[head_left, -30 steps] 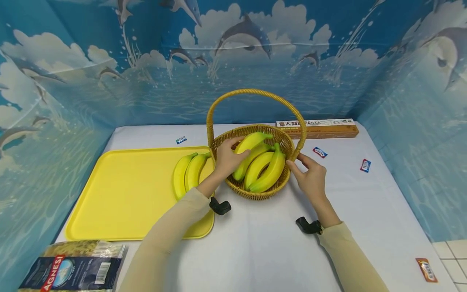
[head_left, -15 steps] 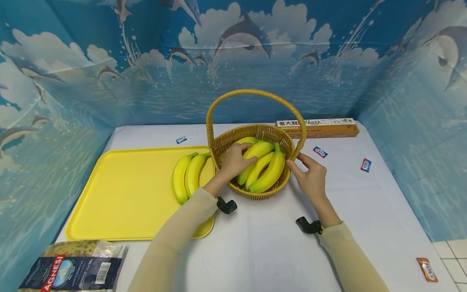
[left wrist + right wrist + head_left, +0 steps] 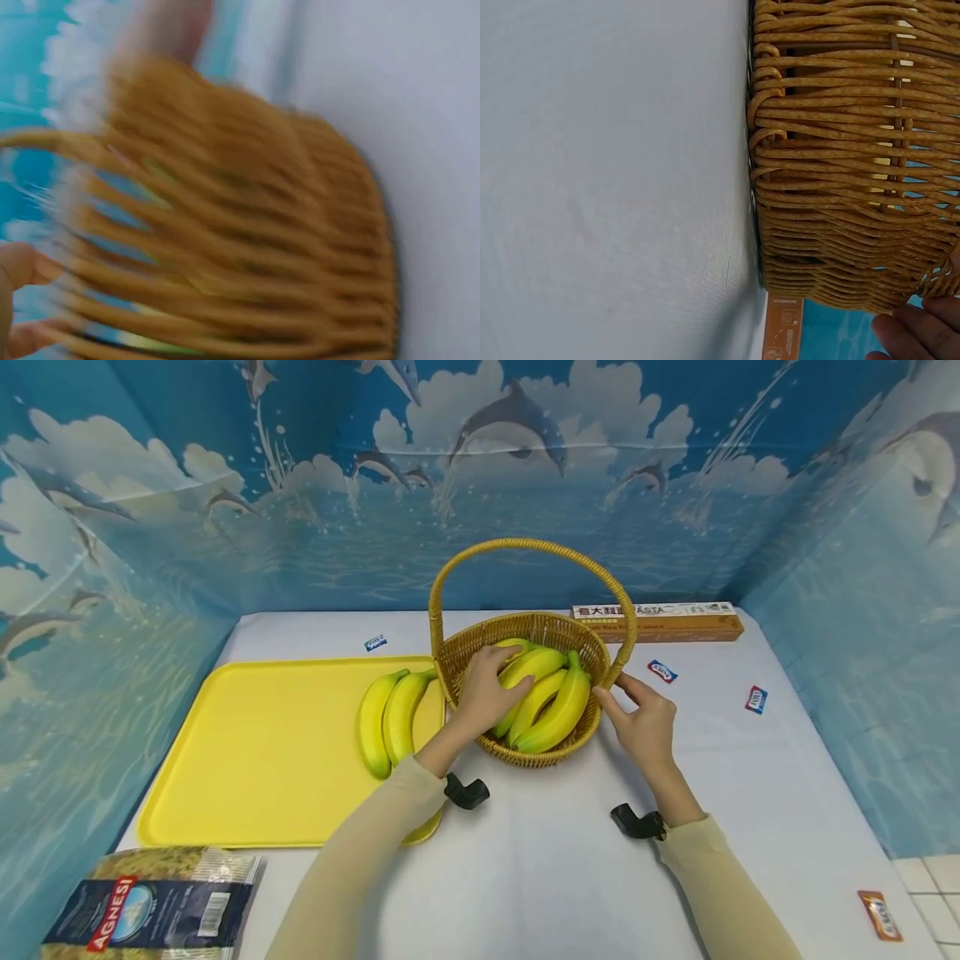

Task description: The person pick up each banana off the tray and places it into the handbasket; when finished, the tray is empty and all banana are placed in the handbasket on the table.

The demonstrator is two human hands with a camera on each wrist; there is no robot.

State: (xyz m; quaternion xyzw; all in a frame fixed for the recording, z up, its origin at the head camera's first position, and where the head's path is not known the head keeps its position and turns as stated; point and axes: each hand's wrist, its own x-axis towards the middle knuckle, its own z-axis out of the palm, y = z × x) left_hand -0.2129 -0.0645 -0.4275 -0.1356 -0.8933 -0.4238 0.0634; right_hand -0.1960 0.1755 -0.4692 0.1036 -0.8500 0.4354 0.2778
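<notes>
A woven basket with a tall handle stands on the white table. It holds a bunch of yellow bananas. My left hand reaches in from the left and grips the left side of the bunch. My right hand rests with straight fingers against the basket's right rim, by the handle's base. The left wrist view is blurred and shows only the basket wall. The right wrist view shows the basket wall close up, with my fingertips at the bottom right.
A yellow tray lies left of the basket with two bananas on its right end. A long pasta box sits behind the basket and a pasta bag at the front left. Small sachets are scattered around. Blue walls enclose the table.
My left hand has lowered the bananas from above the rim down into the basket. The right hand has stayed at the rim.
</notes>
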